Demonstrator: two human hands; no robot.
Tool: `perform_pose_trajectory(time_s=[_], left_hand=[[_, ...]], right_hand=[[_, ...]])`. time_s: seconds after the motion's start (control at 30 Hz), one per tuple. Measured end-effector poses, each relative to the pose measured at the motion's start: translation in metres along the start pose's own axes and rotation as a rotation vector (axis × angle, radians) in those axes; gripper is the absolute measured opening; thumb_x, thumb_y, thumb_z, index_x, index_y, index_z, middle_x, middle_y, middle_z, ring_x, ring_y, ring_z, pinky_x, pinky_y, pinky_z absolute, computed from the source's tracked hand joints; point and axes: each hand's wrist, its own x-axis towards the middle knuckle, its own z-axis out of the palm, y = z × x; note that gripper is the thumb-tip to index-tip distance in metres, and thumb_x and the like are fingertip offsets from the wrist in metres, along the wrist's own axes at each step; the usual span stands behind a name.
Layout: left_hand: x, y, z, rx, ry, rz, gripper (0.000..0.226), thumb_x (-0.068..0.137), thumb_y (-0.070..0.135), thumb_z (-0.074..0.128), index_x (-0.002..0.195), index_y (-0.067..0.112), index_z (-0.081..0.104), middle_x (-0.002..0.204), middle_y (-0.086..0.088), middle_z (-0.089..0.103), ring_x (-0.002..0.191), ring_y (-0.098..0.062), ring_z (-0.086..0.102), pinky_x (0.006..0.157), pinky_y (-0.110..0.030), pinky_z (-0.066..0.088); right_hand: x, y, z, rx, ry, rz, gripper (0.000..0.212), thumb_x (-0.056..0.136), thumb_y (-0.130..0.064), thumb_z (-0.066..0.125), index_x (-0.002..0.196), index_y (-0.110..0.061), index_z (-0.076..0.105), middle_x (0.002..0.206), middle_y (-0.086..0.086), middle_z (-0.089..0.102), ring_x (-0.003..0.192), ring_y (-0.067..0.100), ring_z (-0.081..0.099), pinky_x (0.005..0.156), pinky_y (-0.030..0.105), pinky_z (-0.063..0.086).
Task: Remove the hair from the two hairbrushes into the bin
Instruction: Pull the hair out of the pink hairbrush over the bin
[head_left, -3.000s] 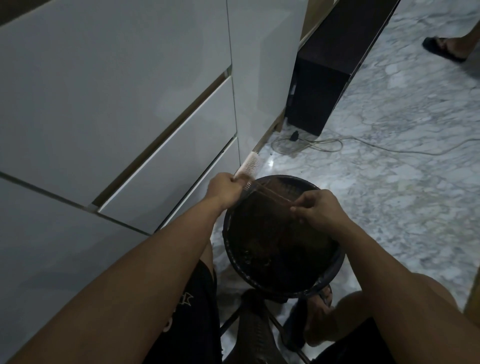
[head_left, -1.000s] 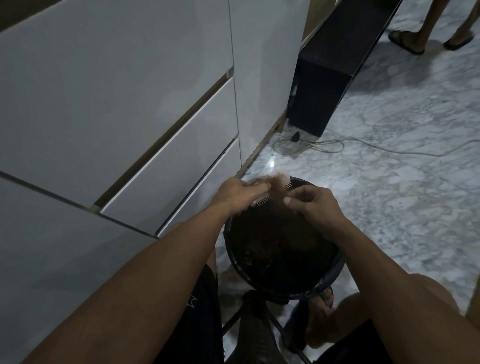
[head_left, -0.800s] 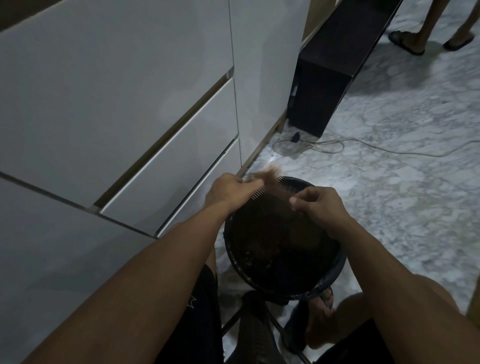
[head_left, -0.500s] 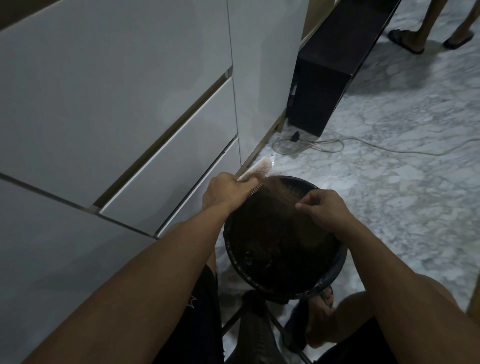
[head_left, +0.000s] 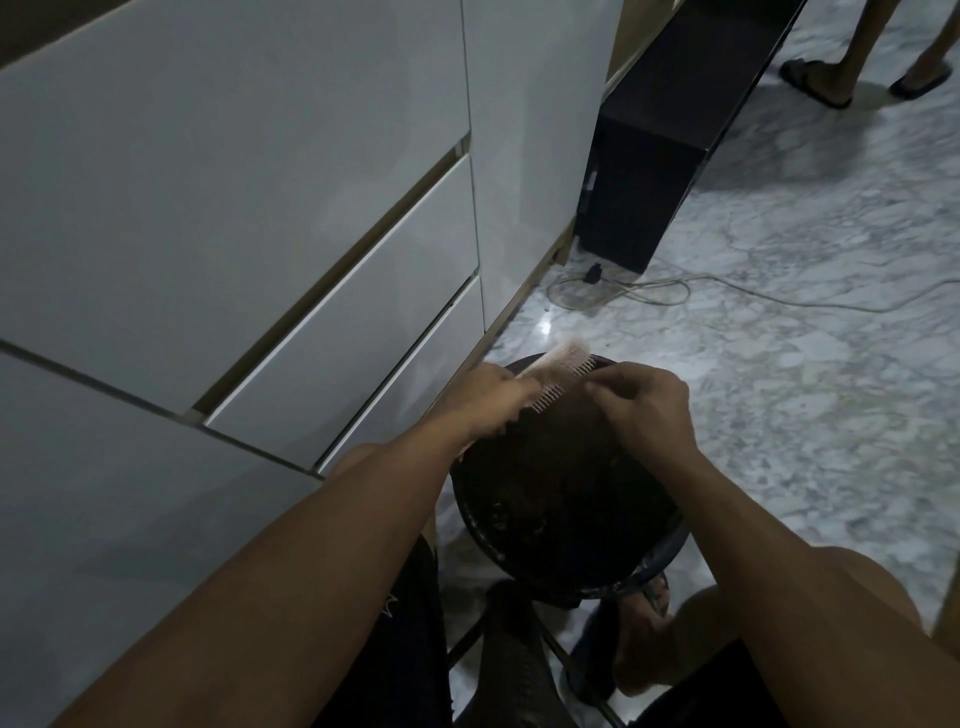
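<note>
I see right hand (head_left: 641, 410) fingertips pinched at pale plastic toothed hairbrush (head_left: 558, 370), hair too fine to tell | left hand (head_left: 488, 402) grips its handle at 9 o'clock | brush over 12 o'clock rim of round black plastic bin (head_left: 670, 545) | glossy white drawers (head_left: 311, 322), marbled floor (head_left: 779, 389) | no writing legible

Bare forearms, dark shorts (head_left: 400, 649), apparently a sandal (head_left: 652, 592)

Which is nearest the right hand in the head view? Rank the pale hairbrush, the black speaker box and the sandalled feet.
1. Pale hairbrush, at the right hand's fingertips, over the bin.
2. Black speaker box, beyond, beside the cabinet.
3. Sandalled feet, far top right.
</note>
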Motion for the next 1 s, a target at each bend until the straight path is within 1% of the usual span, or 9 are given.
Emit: perform_pose_trajectory(time_s=[0.07,0.17,0.33,0.47,0.57,0.67,0.77,0.9,1.0], left_hand=[[-0.001,0.002,-0.003,-0.057,0.013,0.0,0.019,0.089,0.026,0.059,0.083,0.009,0.067,0.076,-0.008,0.064,0.064,-0.021,0.057,0.061,-0.029,0.043],[0.0,0.002,-0.007,-0.09,0.051,0.007,0.017,0.09,0.025,0.057,0.083,0.011,0.063,0.074,-0.004,0.06,0.064,-0.017,0.055,0.057,-0.026,0.042],[-0.001,0.005,-0.011,-0.142,0.023,-0.027,0.021,0.088,0.013,0.057,0.102,0.001,0.067,0.074,-0.007,0.057,0.064,-0.017,0.053,0.053,-0.025,0.041],[0.001,0.003,-0.006,-0.067,-0.044,-0.006,0.025,0.091,0.001,0.05,0.11,0.003,0.067,0.09,-0.012,0.062,0.074,-0.02,0.058,0.064,-0.028,0.048],[0.002,0.0,-0.001,-0.02,-0.1,0.029,0.026,0.094,0.0,0.049,0.115,0.005,0.065,0.092,-0.009,0.063,0.077,-0.017,0.059,0.069,-0.031,0.052],[0.006,-0.003,0.002,-0.029,-0.139,0.053,0.024,0.091,-0.005,0.053,0.108,0.003,0.068,0.085,-0.009,0.064,0.072,-0.017,0.062,0.071,-0.034,0.056],[0.006,-0.005,0.001,-0.079,-0.167,0.067,0.026,0.091,-0.004,0.057,0.112,0.004,0.07,0.094,-0.014,0.066,0.075,-0.018,0.063,0.069,-0.033,0.059],[0.006,-0.005,-0.002,-0.108,-0.151,0.065,0.029,0.092,-0.004,0.057,0.119,0.003,0.068,0.103,-0.018,0.066,0.08,-0.021,0.064,0.073,-0.034,0.06],[0.009,-0.006,-0.004,-0.141,-0.102,0.056,0.029,0.093,-0.005,0.057,0.121,-0.001,0.066,0.1,-0.02,0.065,0.077,-0.021,0.063,0.064,-0.026,0.059]], right_hand=[[0.004,0.004,-0.005,-0.08,0.037,0.051,0.011,0.08,-0.019,0.071,0.089,-0.021,0.078,0.085,-0.002,0.075,0.088,0.014,0.069,0.084,0.03,0.054],[0.007,0.008,-0.013,-0.214,0.037,0.099,0.014,0.082,-0.016,0.067,0.089,-0.018,0.078,0.091,0.002,0.076,0.089,0.02,0.068,0.08,0.027,0.05],[0.006,0.01,-0.005,-0.176,-0.087,0.096,0.01,0.08,-0.018,0.071,0.088,-0.02,0.076,0.087,-0.003,0.072,0.092,0.018,0.067,0.085,0.034,0.054],[0.0,0.003,0.003,-0.111,-0.134,-0.049,0.037,0.077,-0.026,0.076,0.112,-0.02,0.066,0.102,-0.008,0.062,0.098,0.011,0.06,0.087,0.028,0.048],[-0.006,-0.005,0.008,-0.147,-0.149,-0.139,0.046,0.075,-0.033,0.078,0.116,-0.022,0.058,0.097,-0.01,0.061,0.09,0.009,0.059,0.079,0.028,0.049],[-0.009,-0.004,0.012,-0.186,-0.108,-0.198,0.035,0.077,-0.028,0.076,0.105,-0.016,0.059,0.082,-0.006,0.063,0.078,0.017,0.063,0.068,0.031,0.051],[-0.007,-0.001,0.013,-0.238,-0.091,-0.216,0.014,0.082,-0.022,0.07,0.092,-0.013,0.065,0.078,0.001,0.068,0.074,0.021,0.064,0.062,0.027,0.042],[-0.001,0.002,0.008,-0.3,-0.139,-0.147,0.005,0.082,-0.022,0.068,0.083,-0.018,0.068,0.08,0.0,0.071,0.076,0.02,0.064,0.068,0.03,0.049],[0.004,0.009,0.002,-0.425,-0.243,-0.08,0.006,0.077,-0.02,0.065,0.074,-0.024,0.065,0.081,-0.001,0.071,0.083,0.023,0.065,0.074,0.035,0.054]])
